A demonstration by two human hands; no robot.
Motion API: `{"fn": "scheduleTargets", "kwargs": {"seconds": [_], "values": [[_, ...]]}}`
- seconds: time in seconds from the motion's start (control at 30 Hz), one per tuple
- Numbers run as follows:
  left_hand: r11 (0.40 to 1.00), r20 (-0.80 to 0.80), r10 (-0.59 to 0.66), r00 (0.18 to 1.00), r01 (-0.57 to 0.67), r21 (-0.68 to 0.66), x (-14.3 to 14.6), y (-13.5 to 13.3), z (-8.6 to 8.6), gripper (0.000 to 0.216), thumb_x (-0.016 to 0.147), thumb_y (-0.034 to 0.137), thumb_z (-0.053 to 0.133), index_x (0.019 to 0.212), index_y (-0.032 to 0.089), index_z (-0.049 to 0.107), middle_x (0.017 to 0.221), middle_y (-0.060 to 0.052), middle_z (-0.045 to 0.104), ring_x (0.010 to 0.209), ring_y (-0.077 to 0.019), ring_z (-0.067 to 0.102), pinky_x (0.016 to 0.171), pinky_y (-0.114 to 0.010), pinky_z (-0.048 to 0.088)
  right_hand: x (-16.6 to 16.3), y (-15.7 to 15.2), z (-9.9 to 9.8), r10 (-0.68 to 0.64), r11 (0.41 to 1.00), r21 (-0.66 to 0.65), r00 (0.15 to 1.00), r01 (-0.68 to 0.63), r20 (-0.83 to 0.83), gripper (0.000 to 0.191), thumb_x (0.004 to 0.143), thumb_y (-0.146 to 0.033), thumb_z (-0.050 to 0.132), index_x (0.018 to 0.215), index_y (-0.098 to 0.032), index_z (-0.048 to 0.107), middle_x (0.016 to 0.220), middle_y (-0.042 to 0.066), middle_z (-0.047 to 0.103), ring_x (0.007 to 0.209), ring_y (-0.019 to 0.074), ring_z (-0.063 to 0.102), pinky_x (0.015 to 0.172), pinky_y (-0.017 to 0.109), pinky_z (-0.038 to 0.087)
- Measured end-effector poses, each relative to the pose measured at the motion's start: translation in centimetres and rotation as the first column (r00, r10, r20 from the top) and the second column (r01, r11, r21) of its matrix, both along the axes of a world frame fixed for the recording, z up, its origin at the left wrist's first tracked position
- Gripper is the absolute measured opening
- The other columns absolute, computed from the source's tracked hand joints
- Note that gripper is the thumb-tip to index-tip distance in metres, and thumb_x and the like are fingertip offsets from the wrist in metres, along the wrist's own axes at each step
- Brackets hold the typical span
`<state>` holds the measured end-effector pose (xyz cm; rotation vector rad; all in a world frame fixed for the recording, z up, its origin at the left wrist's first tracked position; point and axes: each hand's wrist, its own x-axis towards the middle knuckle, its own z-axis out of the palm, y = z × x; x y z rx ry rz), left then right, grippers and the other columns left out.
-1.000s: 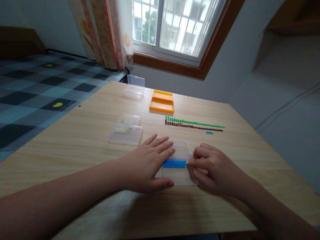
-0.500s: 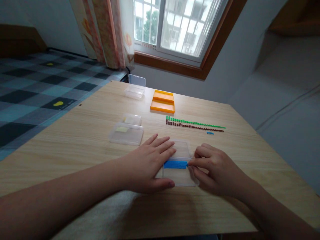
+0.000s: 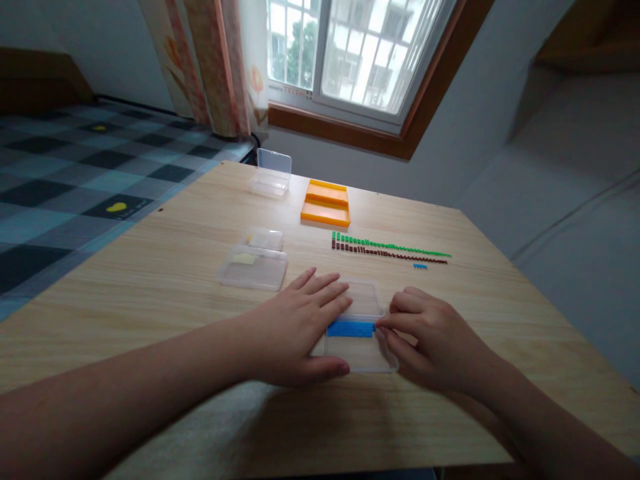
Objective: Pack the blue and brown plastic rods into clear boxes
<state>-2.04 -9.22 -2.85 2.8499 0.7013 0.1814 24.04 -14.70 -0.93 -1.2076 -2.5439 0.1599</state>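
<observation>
A clear plastic box (image 3: 360,357) lies with its lid (image 3: 363,298) folded open in front of me. Inside it is a neat strip of small blue pieces (image 3: 350,329), packed close together. Across the box's left side rests my left hand (image 3: 313,327), fingers outstretched and thumb at the near edge. My right hand (image 3: 425,333) is at the right side of the box, thumb and forefinger pinched at the right end of the blue strip. A small blue piece seems to be between those fingertips, mostly hidden by them.
Long rows of green pieces (image 3: 367,242) and dark brown pieces (image 3: 370,251) stand beyond the hands, with a short blue row (image 3: 420,267) nearby. Further back are an orange tray (image 3: 325,215) and an open clear box (image 3: 270,181). Another clear box (image 3: 255,273) sits left.
</observation>
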Motion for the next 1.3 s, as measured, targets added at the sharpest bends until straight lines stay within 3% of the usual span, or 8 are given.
{"fn": "scheduleTargets", "kwargs": {"seconds": [0.13,0.2,0.37,0.5,0.83,0.97,1.13,1.3], "values": [[1.0,0.014,-0.007,1.0,0.007,-0.001,0.0,0.0,0.1,0.087,0.093,0.07,0.058,0.153,0.009,0.046,0.164,-0.022,0.038,0.154,-0.0423,0.029,0.126,-0.063,0.015,0.5,0.2,0.1,0.006,0.995,0.099,0.995,0.004,-0.103,0.023,0.097,-0.018,0.056,0.091,-0.017,0.079,0.076,0.006,0.064,0.074,0.0197,0.057,0.067,0.034,0.043],[1.0,0.019,-0.008,1.0,0.008,-0.003,0.0,0.0,0.2,0.086,0.093,0.069,0.059,0.153,0.009,0.047,0.163,-0.022,0.039,0.153,-0.0426,0.031,0.126,-0.063,0.015,1.4,0.7,0.2,-0.028,0.98,0.185,0.975,0.07,-0.222,0.021,0.097,-0.019,0.058,0.093,-0.017,0.079,0.079,0.007,0.067,0.075,0.02,0.06,0.068,0.034,0.047],[1.0,0.01,0.018,1.0,-0.018,-0.013,-0.1,0.1,0.2,0.083,0.091,0.067,0.062,0.151,0.012,0.049,0.163,-0.021,0.04,0.152,-0.0432,0.032,0.126,-0.062,0.015,5.9,3.7,0.4,-0.331,0.856,0.255,0.856,0.449,-0.397,0.024,0.096,-0.032,0.058,0.094,-0.022,0.08,0.079,0.007,0.069,0.074,0.0215,0.061,0.068,0.036,0.047],[1.0,-0.008,0.014,1.0,-0.014,-0.017,-0.2,0.1,0.4,0.084,0.091,0.066,0.063,0.153,0.012,0.048,0.163,-0.021,0.04,0.153,-0.0435,0.031,0.126,-0.064,0.016,9.2,6.3,-0.9,-0.551,0.781,0.125,0.77,0.612,-0.323,0.029,0.091,-0.037,0.059,0.095,-0.02,0.081,0.079,0.007,0.068,0.071,0.0213,0.058,0.065,0.035,0.044],[1.0,-0.012,0.02,1.0,-0.02,-0.02,-0.1,0.2,0.6,0.081,0.09,0.064,0.063,0.152,0.013,0.049,0.162,-0.02,0.041,0.153,-0.0436,0.032,0.124,-0.066,0.017,9.5,8.3,-4.4,-0.627,0.771,0.027,0.766,0.636,-0.143,0.027,0.089,-0.035,0.063,0.099,-0.02,0.083,0.094,0.008,0.073,0.081,0.0217,0.064,0.074,0.034,0.047],[1.0,-0.01,0.011,1.0,-0.011,-0.016,-0.2,0.2,0.5,0.081,0.091,0.065,0.062,0.152,0.013,0.048,0.162,-0.02,0.04,0.153,-0.0431,0.032,0.125,-0.066,0.018,9.4,8.5,-4.6,-0.63,0.771,0.032,0.769,0.636,-0.113,0.026,0.09,-0.031,0.062,0.1,-0.02,0.083,0.098,0.009,0.074,0.089,0.0235,0.065,0.08,0.034,0.048],[1.0,-0.023,0.017,1.0,-0.017,-0.015,-0.2,0.2,0.6,0.081,0.091,0.065,0.062,0.153,0.014,0.048,0.163,-0.02,0.04,0.153,-0.043,0.032,0.125,-0.065,0.018,8.6,8.1,-4.2,-0.574,0.815,0.025,0.812,0.579,-0.104,0.019,0.088,-0.028,0.065,0.089,-0.022,0.083,0.095,0.007,0.073,0.094,0.0239,0.065,0.086,0.034,0.047],[0.999,-0.046,0.02,0.999,-0.021,-0.03,-0.2,0.2,0.7,0.082,0.091,0.065,0.061,0.153,0.012,0.048,0.163,-0.02,0.038,0.153,-0.0437,0.03,0.124,-0.066,0.017,8.0,7.6,-3.8,-0.559,0.825,0.027,0.822,0.564,-0.112,0.021,0.087,-0.03,0.066,0.098,-0.022,0.082,0.092,0.006,0.073,0.091,0.0235,0.065,0.086,0.035,0.047]]}}
